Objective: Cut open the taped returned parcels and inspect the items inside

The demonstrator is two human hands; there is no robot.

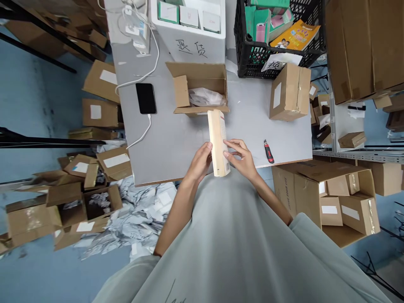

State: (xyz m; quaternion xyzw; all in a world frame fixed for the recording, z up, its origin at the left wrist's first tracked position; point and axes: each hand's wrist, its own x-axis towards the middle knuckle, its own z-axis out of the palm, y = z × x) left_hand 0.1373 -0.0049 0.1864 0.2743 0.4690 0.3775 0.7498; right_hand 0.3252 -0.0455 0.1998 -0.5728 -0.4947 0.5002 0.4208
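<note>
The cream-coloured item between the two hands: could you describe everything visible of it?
The cream-coloured item is a long, narrow block, seemingly paper or card; book or carton, I cannot tell. A mostly plain face points up; the right side carries small printing. Held over the near edge of the table, it points forward, its far end overlapping the open cardboard box in view. The left hand touches its left side, the right hand its printed side.
</note>
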